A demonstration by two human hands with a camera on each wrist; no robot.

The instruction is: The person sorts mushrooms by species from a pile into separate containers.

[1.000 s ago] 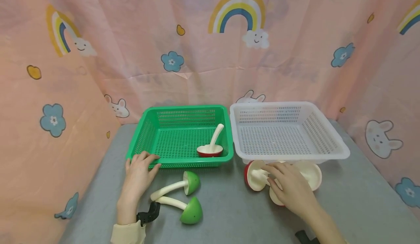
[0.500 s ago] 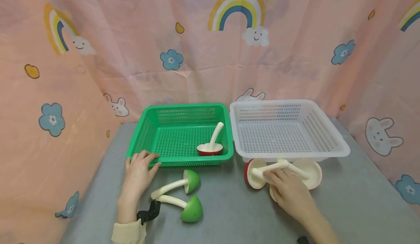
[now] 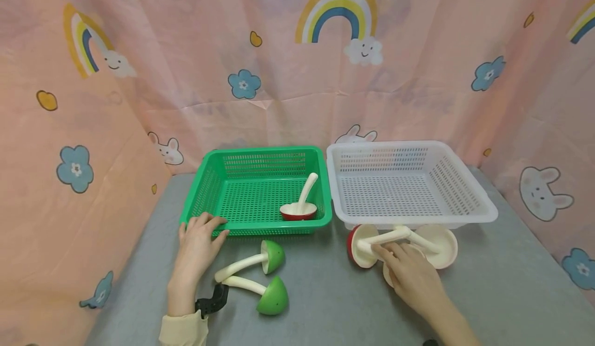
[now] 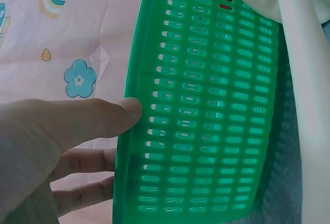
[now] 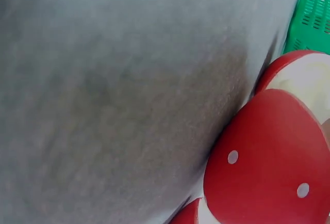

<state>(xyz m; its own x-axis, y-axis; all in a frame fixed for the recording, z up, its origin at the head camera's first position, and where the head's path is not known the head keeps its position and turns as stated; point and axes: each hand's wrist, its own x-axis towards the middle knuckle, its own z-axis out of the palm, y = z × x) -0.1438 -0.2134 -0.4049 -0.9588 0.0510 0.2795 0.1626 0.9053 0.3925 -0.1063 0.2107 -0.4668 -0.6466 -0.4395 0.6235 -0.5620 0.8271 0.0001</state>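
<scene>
Against a pink printed curtain (image 3: pixel 288 119), a grey tabletop (image 3: pixel 334 304) carries a white perforated plastic basket (image 3: pixel 413 222) and, just beside it, a green perforated plastic basket (image 3: pixel 267 228). The left hand (image 3: pixel 197 248) grips the green one's near rim, thumb and fingers on opposite sides. The right hand (image 3: pixel 411 273) reaches down over three red-capped, white-stemmed mushrooms clustered before the white basket, at the spotted nearest mushroom (image 5: pixel 273 162); whether its fingers have closed on a stem I cannot tell. One red-capped mushroom (image 3: pixel 297 210) sits stem-up inside the green basket; two green-capped mushrooms (image 3: pixel 272 297) lie in front. The step in hand appears to be picking up that nearest mushroom; the next move calls for a secure hold and a lift clear of its neighbours' crossing stems.
</scene>
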